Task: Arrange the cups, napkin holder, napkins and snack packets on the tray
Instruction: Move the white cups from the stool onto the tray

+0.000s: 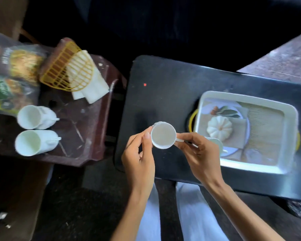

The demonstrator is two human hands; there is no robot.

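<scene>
Two hands are sharing one white cup (163, 134) above the black counter (163, 80), just left of the tray (241, 96). The left hand (139, 153) is pinching its rim with curled fingers (147, 136), and the right hand (201, 153) is gripping the handle side. Both forearms are reaching up from the lower edge. A second cup (215, 142) is sitting in the tray, partly behind the right hand. The napkin holder (66, 66), napkins (94, 87) and snack packets (12, 66) are lying on the brown counter (87, 129).

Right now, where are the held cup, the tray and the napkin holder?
held cup (163, 135), head view, inside bottom.
tray (290, 127), head view, right rim.
napkin holder (63, 67), head view, yellow grid side.
</scene>
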